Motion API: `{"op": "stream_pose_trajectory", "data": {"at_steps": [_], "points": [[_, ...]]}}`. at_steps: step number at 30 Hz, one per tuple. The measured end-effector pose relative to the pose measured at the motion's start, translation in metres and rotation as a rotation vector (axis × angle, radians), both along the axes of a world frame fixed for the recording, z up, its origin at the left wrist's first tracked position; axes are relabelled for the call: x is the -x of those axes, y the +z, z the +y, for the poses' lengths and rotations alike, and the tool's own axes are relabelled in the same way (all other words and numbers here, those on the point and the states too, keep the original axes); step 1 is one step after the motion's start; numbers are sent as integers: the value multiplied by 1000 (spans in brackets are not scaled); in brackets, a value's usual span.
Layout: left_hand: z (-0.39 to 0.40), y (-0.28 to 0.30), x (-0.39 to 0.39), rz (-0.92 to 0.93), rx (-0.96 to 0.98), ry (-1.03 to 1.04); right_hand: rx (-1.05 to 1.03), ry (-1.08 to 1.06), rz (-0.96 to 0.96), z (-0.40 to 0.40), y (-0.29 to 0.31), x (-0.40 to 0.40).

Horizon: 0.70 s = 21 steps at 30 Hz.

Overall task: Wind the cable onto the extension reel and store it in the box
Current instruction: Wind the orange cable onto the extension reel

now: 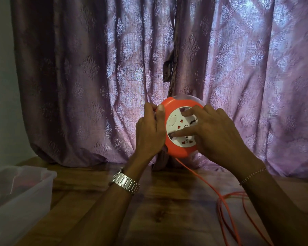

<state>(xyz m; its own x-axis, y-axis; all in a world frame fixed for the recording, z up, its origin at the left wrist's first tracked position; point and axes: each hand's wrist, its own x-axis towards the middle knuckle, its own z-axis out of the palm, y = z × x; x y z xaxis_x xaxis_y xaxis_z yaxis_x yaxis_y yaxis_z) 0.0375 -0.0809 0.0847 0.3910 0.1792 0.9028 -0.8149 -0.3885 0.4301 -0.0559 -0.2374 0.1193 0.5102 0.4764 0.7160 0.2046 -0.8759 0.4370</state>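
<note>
Up: left hand (150,130) grips reel (174,148) rim; table (167,201) below.

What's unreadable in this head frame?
- Cable: its far end runs off the bottom edge, so the length left to wind is unknown.
- Reel: back face turned away; right hand covers part of the socket face.
- Box: cut by the left edge, its frosted walls blur the contents.

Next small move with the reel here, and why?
Probably turn the white socket face with the right hand while the left hand grips the round orange reel: loose orange cable lies unwound on the wooden table.
</note>
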Motion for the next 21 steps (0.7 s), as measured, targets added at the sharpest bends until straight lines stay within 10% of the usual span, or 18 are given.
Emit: {"op": "stream_pose_trajectory", "data": {"at_steps": [21], "points": [[2,0,-1,27,56,-14,-302,128,-226,4,-11,-12]]}}
